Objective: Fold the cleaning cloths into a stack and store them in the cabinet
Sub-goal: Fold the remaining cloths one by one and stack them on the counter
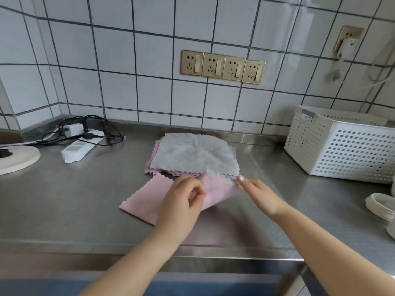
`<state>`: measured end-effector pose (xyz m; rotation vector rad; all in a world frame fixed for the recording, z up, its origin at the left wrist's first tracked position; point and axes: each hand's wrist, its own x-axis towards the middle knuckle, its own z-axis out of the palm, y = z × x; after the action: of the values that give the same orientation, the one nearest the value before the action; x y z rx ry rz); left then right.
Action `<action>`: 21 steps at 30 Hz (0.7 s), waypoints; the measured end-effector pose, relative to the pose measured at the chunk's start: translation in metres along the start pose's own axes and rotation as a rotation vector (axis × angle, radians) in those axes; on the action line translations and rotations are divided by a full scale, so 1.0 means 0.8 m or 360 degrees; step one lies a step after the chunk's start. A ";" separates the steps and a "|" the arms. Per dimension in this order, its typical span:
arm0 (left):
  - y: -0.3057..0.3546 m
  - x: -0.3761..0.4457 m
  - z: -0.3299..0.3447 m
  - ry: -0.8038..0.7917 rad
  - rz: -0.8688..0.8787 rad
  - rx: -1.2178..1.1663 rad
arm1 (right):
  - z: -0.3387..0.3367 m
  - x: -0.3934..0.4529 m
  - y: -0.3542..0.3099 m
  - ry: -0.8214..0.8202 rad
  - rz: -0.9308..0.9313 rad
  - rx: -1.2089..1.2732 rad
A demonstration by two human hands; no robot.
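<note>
Steel desk [64, 201], tiled wall behind. Pink cloth [147, 199]: lies flat at the desk's front centre, its right part lifted into a fold. Left hand [181, 201]: fingers curled, pinching the pink cloth's folded edge. Right hand [259, 193]: fingers stretched out, fingertips at the fold's right corner. Pile of cloths [192, 157]: just behind, grey one on top. White perforated basket [342, 146]: right rear; contents cannot be seen. Power strip [79, 147]: left rear.

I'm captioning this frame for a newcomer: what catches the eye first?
Two hands meet at centre over a pink cloth on the steel counter; the left hand pinches it, the right hand reaches flat. Behind lies a grey-topped cloth pile, with a white perforated basket at right.
</note>
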<state>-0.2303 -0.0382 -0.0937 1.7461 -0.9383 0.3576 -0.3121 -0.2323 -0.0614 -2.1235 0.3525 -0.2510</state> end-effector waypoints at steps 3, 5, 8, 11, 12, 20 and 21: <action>0.000 -0.013 -0.028 0.0099 -0.0211 -0.0230 | 0.021 -0.003 -0.010 -0.0054 -0.0135 0.0062; -0.008 -0.022 -0.046 0.0176 -0.0388 -0.0379 | 0.041 0.006 -0.018 -0.0015 -0.0189 0.0159; -0.023 -0.034 -0.067 0.0117 -0.0598 -0.0433 | 0.063 0.024 -0.018 0.0119 -0.0141 0.0188; -0.047 -0.050 -0.097 -0.0112 -0.0539 0.0000 | 0.096 0.048 -0.022 0.0153 -0.0130 -0.0106; -0.056 -0.053 -0.104 -0.0175 -0.0475 0.0180 | 0.104 0.055 -0.022 0.0153 -0.0142 -0.0190; -0.089 -0.044 -0.123 -0.0326 -0.0406 0.0852 | 0.144 0.107 -0.052 0.0123 -0.0123 -0.0745; -0.091 -0.042 -0.124 -0.0360 -0.0407 0.0935 | 0.148 0.112 -0.054 0.0120 -0.0128 -0.0786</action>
<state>-0.1784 0.0739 -0.1254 2.4574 -0.7966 0.2878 -0.1848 -0.1479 -0.0852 -2.6230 0.4044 -0.3161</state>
